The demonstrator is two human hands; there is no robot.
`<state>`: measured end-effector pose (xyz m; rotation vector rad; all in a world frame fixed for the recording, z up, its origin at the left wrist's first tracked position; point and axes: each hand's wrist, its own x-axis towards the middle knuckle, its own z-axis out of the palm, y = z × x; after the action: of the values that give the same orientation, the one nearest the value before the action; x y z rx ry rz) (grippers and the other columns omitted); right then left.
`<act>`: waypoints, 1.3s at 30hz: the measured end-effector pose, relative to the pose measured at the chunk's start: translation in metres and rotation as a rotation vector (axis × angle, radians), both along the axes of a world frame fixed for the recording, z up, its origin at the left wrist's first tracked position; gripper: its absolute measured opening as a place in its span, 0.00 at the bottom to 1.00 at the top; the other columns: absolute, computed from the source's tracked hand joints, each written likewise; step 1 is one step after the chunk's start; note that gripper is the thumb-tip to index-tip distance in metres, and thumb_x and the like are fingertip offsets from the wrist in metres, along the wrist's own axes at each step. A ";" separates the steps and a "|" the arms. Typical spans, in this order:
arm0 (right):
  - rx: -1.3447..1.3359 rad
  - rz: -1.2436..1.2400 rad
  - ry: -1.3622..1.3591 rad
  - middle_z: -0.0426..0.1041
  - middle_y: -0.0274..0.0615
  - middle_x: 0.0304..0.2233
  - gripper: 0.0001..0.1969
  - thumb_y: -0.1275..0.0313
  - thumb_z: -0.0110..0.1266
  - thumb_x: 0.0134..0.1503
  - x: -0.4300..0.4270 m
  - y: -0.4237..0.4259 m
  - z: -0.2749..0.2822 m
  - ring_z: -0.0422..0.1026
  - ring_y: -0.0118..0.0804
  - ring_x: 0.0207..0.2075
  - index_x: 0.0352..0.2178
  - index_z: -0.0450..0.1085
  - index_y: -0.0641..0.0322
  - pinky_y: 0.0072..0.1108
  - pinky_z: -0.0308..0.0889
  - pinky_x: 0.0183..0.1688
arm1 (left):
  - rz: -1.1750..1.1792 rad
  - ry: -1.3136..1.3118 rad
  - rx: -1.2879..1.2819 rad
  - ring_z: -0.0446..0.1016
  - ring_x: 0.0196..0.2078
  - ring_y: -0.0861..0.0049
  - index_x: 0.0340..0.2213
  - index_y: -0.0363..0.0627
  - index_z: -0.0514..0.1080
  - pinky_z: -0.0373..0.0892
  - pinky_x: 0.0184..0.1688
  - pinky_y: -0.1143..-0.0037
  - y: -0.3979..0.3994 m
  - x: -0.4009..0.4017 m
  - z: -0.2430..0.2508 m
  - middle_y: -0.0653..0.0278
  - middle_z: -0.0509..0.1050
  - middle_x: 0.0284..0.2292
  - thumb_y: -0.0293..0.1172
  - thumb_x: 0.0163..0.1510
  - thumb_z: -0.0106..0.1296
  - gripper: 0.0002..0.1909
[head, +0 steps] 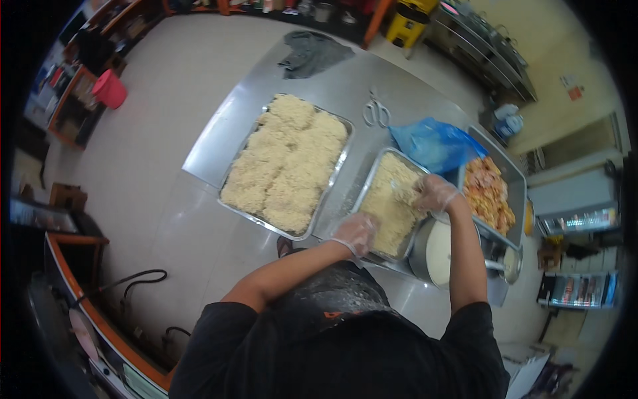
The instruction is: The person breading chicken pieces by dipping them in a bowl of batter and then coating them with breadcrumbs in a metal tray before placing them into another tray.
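Both hands wear clear plastic gloves. My right hand (434,193) is over the right side of a small metal tray (368,192) of pale breadcrumbs (391,219). Its fingers are closed on a crumb-coated piece (409,192). My left hand (358,233) reaches over the tray's left rim, its fingertips at the crumbs; their grip is blurred. Left of it, a larger metal tray (333,187) holds breaded flat pieces (289,159) packed edge to edge. On the right, a deep grey tub (518,187) contains raw, marinated meat pieces (487,194).
A round metal pot (423,252) of pale batter (439,254) stands below my right forearm. A blue plastic bag (433,144) lies behind the small tray. Scissors (376,112) and a grey cloth (314,52) are farther back on the steel table (239,117).
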<state>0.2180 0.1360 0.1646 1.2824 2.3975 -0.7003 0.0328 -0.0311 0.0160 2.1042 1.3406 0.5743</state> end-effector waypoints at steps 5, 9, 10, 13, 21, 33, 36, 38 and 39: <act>0.022 0.018 -0.057 0.67 0.51 0.16 0.12 0.69 0.62 0.38 -0.031 0.002 0.042 0.71 0.41 0.22 0.22 0.71 0.66 0.30 0.67 0.28 | 0.281 -0.392 0.099 0.73 0.43 0.55 0.46 0.42 0.70 0.67 0.51 0.65 0.023 0.001 -0.021 0.53 0.75 0.43 0.34 0.48 0.56 0.22; -0.045 0.062 0.032 0.66 0.46 0.15 0.10 0.71 0.61 0.40 -0.079 0.007 0.084 0.70 0.33 0.20 0.23 0.71 0.67 0.27 0.66 0.25 | 0.513 -1.219 -0.581 0.70 0.52 0.62 0.53 0.45 0.64 0.66 0.54 0.63 0.073 -0.032 -0.013 0.55 0.70 0.51 0.47 0.53 0.54 0.30; -0.090 0.031 0.089 0.67 0.44 0.14 0.09 0.72 0.60 0.41 -0.097 0.006 0.096 0.70 0.30 0.19 0.23 0.72 0.67 0.26 0.65 0.24 | 0.552 -1.488 -0.825 0.68 0.55 0.64 0.55 0.45 0.62 0.65 0.55 0.62 0.079 -0.050 0.006 0.55 0.68 0.53 0.50 0.55 0.52 0.32; -0.279 -0.054 0.272 0.72 0.38 0.17 0.09 0.73 0.61 0.41 -0.137 0.018 0.092 0.72 0.27 0.20 0.25 0.74 0.68 0.21 0.68 0.22 | 0.077 -2.042 -0.905 0.66 0.57 0.65 0.58 0.44 0.57 0.64 0.57 0.60 0.088 -0.100 0.035 0.54 0.65 0.55 0.54 0.57 0.49 0.36; -0.522 -0.465 0.833 0.74 0.39 0.27 0.11 0.79 0.60 0.47 -0.260 0.036 -0.010 0.75 0.31 0.24 0.34 0.73 0.72 0.23 0.75 0.23 | 0.322 -1.634 -0.461 0.66 0.57 0.64 0.55 0.46 0.63 0.63 0.60 0.65 0.095 -0.272 0.013 0.59 0.67 0.53 0.36 0.46 0.64 0.35; -0.495 -1.034 1.033 0.70 0.39 0.24 0.02 0.82 0.55 0.50 -0.320 0.016 -0.136 0.72 0.31 0.22 0.26 0.70 0.68 0.24 0.74 0.21 | 0.411 -0.008 -0.360 0.67 0.57 0.58 0.51 0.52 0.70 0.64 0.59 0.70 0.167 -0.351 0.039 0.57 0.69 0.54 0.28 0.30 0.71 0.40; -0.480 -1.006 1.047 0.67 0.38 0.21 0.04 0.83 0.55 0.49 -0.322 0.016 -0.138 0.71 0.32 0.21 0.23 0.68 0.66 0.25 0.72 0.18 | 0.395 0.005 -0.212 0.68 0.55 0.58 0.50 0.49 0.71 0.65 0.57 0.70 0.159 -0.358 0.025 0.55 0.71 0.52 0.30 0.32 0.70 0.38; -0.483 -1.003 0.911 0.71 0.45 0.23 0.01 0.81 0.55 0.48 -0.325 0.018 -0.130 0.73 0.38 0.21 0.25 0.70 0.69 0.28 0.72 0.22 | 0.436 -0.029 -0.082 0.69 0.54 0.59 0.48 0.47 0.72 0.65 0.56 0.70 0.159 -0.363 0.015 0.54 0.72 0.50 0.28 0.32 0.68 0.35; -0.469 -1.016 0.924 0.71 0.45 0.23 0.01 0.81 0.55 0.48 -0.324 0.021 -0.135 0.73 0.38 0.21 0.25 0.70 0.69 0.28 0.72 0.22 | 0.416 -0.027 -0.073 0.69 0.54 0.59 0.48 0.47 0.72 0.65 0.56 0.70 0.160 -0.364 0.013 0.54 0.72 0.50 0.28 0.32 0.68 0.35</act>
<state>-0.1056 0.1565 0.0292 2.2158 1.6487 -2.3795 -0.3314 0.1289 0.0287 1.7594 1.7697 0.7047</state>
